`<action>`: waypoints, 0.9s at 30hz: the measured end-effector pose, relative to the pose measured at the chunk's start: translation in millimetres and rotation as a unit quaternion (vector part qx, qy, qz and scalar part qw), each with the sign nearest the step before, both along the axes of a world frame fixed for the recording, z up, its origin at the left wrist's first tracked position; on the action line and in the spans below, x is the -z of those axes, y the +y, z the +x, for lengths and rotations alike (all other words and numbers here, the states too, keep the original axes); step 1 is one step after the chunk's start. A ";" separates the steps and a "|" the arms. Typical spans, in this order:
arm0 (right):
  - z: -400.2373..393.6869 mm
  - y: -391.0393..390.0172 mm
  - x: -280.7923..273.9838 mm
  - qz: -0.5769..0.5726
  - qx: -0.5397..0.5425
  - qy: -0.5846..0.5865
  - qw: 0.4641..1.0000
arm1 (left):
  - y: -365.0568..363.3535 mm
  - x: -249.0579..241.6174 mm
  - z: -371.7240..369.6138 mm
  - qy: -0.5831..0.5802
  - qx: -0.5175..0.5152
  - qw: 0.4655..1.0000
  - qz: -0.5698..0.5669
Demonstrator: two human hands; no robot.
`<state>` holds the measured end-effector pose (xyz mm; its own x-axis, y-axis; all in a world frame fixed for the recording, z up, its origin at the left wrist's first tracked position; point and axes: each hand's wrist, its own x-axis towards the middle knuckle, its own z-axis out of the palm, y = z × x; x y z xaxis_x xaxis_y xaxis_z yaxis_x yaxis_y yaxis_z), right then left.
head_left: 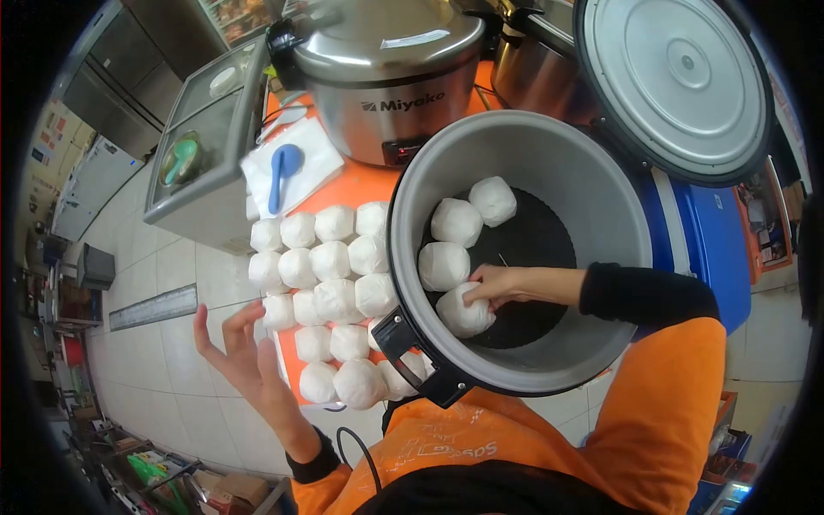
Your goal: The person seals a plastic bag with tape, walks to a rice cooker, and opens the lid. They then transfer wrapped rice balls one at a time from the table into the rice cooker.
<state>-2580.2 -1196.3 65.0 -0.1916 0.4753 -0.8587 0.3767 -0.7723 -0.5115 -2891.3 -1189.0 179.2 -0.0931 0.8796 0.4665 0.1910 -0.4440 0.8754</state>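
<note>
My right hand [498, 285] reaches inside a large open rice cooker pot [592, 206] and grips a round white paper-wrapped packet [464, 311] near the inner wall. Several similar packets [457, 222] sit on the pot's dark bottom, in a curved line along the left side. Outside the pot, my left hand [257, 365] is raised beside the orange table, fingers spread, holding nothing. Close to it, rows of white packets [335, 300] cover the table's left part. Their contents are hidden by the wrapping.
The pot's black side handle [412, 352] juts toward the packets, and its lid [687, 77] stands hinged open at right. Behind is a closed Miyako cooker [386, 86]. A blue rice paddle [281, 176] lies on white sheets [307, 163]. A glass-topped freezer [206, 129] stands left.
</note>
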 end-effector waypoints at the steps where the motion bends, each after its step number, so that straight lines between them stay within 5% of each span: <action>1: 1.4 -5.7 -3.5 0.018 0.029 -0.024 0.999 | -6.0 8.7 -9.8 0.002 -0.026 0.999 -0.028; 3: 8.9 -20.7 -2.1 0.041 0.051 -0.033 0.997 | -18.5 24.8 -27.5 0.003 -0.075 0.994 -0.081; 6: 6.1 -34.4 -2.0 0.089 -0.077 -0.097 0.988 | -35.7 47.1 -50.2 -0.001 -0.120 0.980 -0.156; 12: -11.8 -26.4 -0.3 0.075 0.058 -0.100 0.990 | -44.5 110.9 -104.0 0.052 -0.155 0.968 -0.189; 14: -0.5 -24.9 19.8 0.136 -0.054 -0.137 0.980 | -37.5 136.4 -119.4 0.139 -0.122 0.961 -0.204; 15: -10.3 -15.6 -22.0 0.109 -0.116 -0.155 0.975 | -29.6 146.5 -121.5 0.128 -0.105 0.953 -0.255; 16: 9.5 -12.4 -6.2 0.284 -0.328 -0.218 0.874 | -22.3 162.1 -129.4 0.165 -0.078 0.941 -0.285; 18: -7.7 10.7 -76.9 0.241 -0.473 -0.328 0.781 | -4.7 205.5 -147.7 0.212 -0.054 0.937 -0.273; 22: -63.2 35.0 -187.8 0.439 -0.276 -0.444 0.731 | 53.8 254.4 -164.8 0.267 -0.156 0.936 -0.170; 24: -102.2 45.5 -215.5 0.562 -0.218 -0.403 0.689 | 99.3 271.0 -171.9 0.234 -0.169 0.948 -0.138; 25: -121.2 53.0 -214.2 0.594 -0.224 -0.368 0.679 | 123.7 276.3 -173.4 0.210 -0.170 0.958 -0.098; 27: -161.5 70.3 -200.1 0.606 -0.275 -0.344 0.662 | 159.9 239.3 -163.1 0.174 -0.091 0.958 -0.210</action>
